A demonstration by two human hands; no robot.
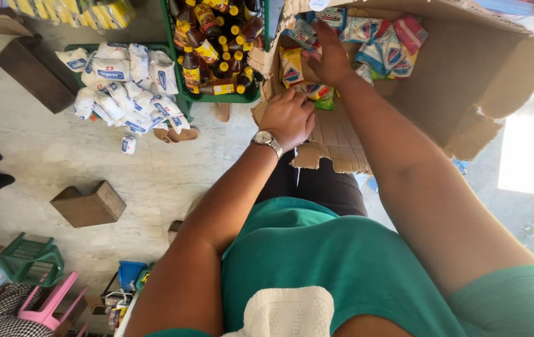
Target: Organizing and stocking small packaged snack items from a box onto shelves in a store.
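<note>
The right hand (329,59) reached into the open cardboard box (467,75), fingers spread flat over the snack packets (385,43) — nothing visibly grasped. The left hand (289,117), wristwatch (267,140) on, was curled at the box's torn front flap; whether it gripped anything could not be determined. Green crate of brown bottles (217,50) stood just beside — white pouches (123,81) on the floor.

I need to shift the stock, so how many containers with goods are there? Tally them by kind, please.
Cardboard box: 1, left hand gripping its flap, right hand among its snack packets
Green crates: 2, one with white packets, one with brown bottles
Total: 3
</note>
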